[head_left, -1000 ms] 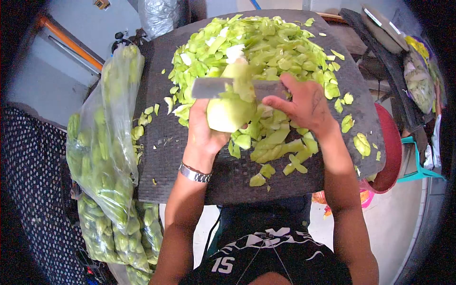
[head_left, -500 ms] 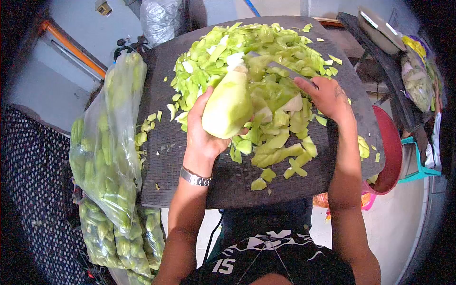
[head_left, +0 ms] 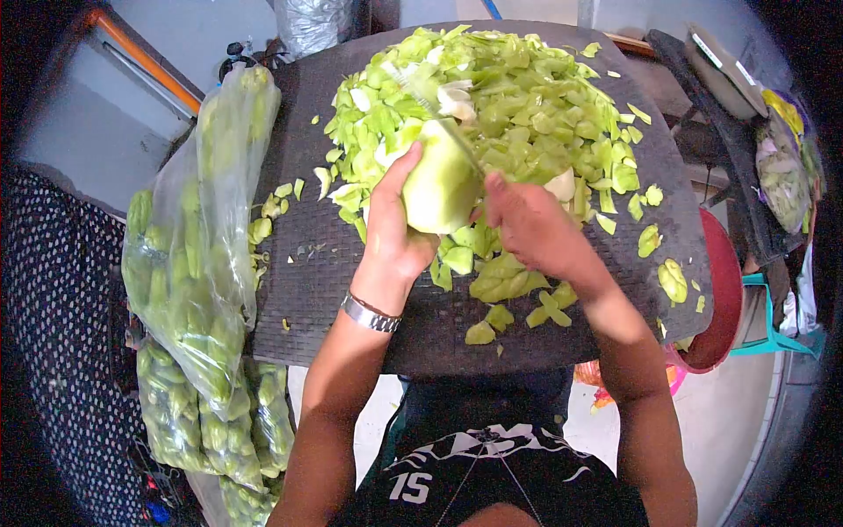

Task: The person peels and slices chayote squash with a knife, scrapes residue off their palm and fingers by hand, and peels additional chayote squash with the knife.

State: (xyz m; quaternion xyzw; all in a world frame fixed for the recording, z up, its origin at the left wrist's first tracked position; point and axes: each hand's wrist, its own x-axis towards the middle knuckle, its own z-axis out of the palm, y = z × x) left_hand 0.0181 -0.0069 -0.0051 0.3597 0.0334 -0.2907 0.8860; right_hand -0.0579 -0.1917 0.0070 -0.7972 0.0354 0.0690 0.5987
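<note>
My left hand (head_left: 392, 230) is wrapped around the lower left side of a peeled, pear-shaped pale-green fruit (head_left: 442, 186) above the table. My right hand (head_left: 540, 230) is closed on a knife, its handle hidden in the fist. The thin knife blade (head_left: 463, 143), blurred by motion, slants up and left along the fruit's upper right side; whether it is cutting in, I cannot tell. Behind and under the fruit spreads a large heap of green peelings and slices (head_left: 536, 114). Several loose peelings (head_left: 509, 279) lie nearer me.
The dark woven tabletop (head_left: 325, 325) has rounded edges. Clear plastic bags of green produce (head_left: 189, 263) stand along its left side. A red tub (head_left: 722, 290) and a teal stool (head_left: 773, 321) are at the right. Farther right, a dark side table (head_left: 702, 132) bears bagged produce.
My right hand has come left and down towards me, bringing the blade from over the heap to the fruit's right side. The fruit has shifted slightly right and turned more upright.
</note>
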